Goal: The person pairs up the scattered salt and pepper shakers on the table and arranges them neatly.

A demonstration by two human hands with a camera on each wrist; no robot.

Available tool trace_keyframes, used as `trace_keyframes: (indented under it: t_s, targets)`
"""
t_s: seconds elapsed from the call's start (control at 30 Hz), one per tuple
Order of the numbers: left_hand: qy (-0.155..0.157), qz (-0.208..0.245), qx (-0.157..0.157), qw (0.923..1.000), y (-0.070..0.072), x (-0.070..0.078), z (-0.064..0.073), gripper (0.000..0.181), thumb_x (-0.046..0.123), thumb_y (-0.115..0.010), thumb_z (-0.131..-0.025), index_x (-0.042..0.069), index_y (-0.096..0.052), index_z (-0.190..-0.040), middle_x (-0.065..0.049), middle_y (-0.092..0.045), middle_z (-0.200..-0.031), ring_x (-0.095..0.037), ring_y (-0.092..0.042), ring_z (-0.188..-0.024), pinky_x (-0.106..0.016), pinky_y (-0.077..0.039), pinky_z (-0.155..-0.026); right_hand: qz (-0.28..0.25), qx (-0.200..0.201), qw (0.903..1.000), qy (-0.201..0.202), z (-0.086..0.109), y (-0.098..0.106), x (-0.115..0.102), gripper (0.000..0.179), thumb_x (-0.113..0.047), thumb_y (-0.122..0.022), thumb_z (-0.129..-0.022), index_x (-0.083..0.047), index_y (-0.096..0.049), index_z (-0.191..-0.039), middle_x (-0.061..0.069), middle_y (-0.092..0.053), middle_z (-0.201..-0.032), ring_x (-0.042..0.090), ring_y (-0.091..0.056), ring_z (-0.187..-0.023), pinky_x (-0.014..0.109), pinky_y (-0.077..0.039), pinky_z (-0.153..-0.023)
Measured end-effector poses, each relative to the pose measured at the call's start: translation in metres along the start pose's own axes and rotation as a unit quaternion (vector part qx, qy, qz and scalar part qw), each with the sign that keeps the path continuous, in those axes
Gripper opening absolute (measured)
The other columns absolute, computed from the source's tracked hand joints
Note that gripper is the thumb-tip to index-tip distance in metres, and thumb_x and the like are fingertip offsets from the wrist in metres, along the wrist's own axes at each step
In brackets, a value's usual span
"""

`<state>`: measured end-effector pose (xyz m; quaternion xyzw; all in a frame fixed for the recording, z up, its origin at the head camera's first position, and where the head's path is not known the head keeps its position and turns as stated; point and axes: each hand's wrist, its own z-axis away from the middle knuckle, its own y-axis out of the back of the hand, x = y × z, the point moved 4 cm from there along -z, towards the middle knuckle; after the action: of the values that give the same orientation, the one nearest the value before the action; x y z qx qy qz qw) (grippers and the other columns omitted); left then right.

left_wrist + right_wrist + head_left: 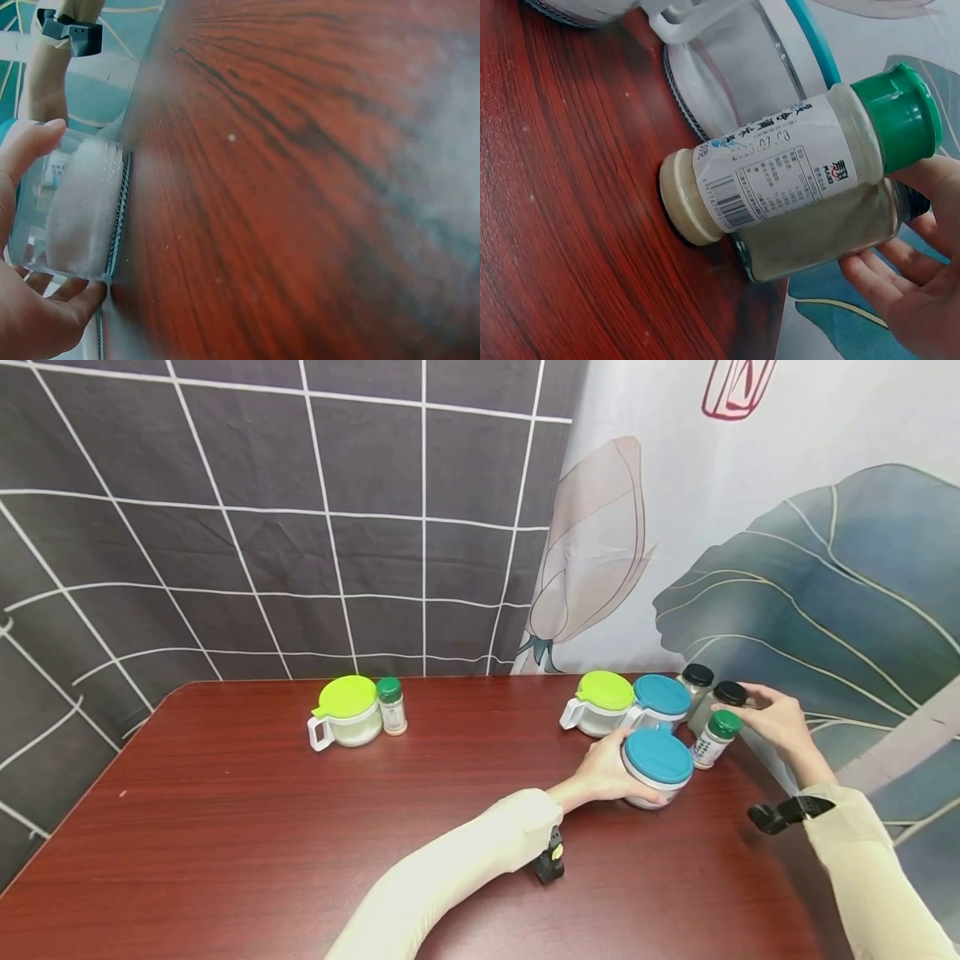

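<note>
My left hand (603,770) grips a clear seasoning jar with a blue lid (660,757), thumb on one side and fingers on the other. White grains fill much of that jar (84,210) in the left wrist view, its base at the tabletop. At the right edge, my right hand (782,725) holds a black-capped glass spice jar (730,694) between thumb and fingers. Seen from the right wrist, this spice jar (817,234) lies partly hidden behind a green-capped spice shaker (780,165) with a printed label. The thumb passes behind the green cap.
Behind my hands stand a lime-lidded jar (606,692), another blue-lidded jar (662,695) and a second black-capped jar (697,677). Farther left, a lime-lidded jar (347,703) sits beside a green-capped shaker (391,703). A patterned curtain (810,568) borders the wooden table (300,852).
</note>
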<state>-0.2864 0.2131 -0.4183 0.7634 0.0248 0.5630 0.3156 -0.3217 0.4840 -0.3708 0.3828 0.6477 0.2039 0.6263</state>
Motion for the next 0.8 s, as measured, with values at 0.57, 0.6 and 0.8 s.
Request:
trace_keyframes:
  t_s: [0.57, 0.6, 0.8]
  targets:
    - [0.011, -0.008, 0.046, 0.9988, 0.002, 0.003, 0.008, 0.086, 0.034, -0.094, -0.052, 0.022, -0.054, -0.127, 0.007, -0.066, -0.116, -0.007, -0.059, -0.106, -0.017, -0.046, -0.087, 0.002, 0.048, 0.9986, -0.019, 0.006, 0.000, -0.004, 0.071, -0.040, -0.071, -0.083, 0.006, -0.050, -0.133, 0.036, -0.050, -0.132, 0.052, -0.048, -0.121, 0.058, -0.046, -0.084]
    - [0.011, -0.010, 0.047, 0.9988, 0.002, 0.003, 0.008, 0.086, 0.034, -0.094, -0.052, 0.022, -0.054, -0.127, 0.007, -0.066, -0.116, -0.007, -0.060, -0.106, -0.017, -0.046, -0.086, 0.006, 0.049, 0.9986, -0.020, 0.006, 0.000, -0.004, 0.070, -0.040, -0.071, -0.084, 0.006, -0.050, -0.133, 0.035, -0.051, -0.131, 0.051, -0.049, -0.121, 0.052, -0.048, -0.081]
    - [0.012, -0.018, 0.049, 0.9985, 0.004, 0.004, 0.011, 0.087, 0.036, -0.094, -0.052, 0.023, -0.054, -0.127, 0.009, -0.066, -0.115, -0.006, -0.060, -0.104, -0.017, -0.047, -0.085, 0.018, 0.063, 0.9977, -0.018, -0.005, 0.001, 0.015, 0.074, -0.046, -0.071, -0.082, 0.003, -0.052, -0.133, 0.033, -0.054, -0.130, 0.049, -0.052, -0.120, 0.039, -0.050, -0.076]
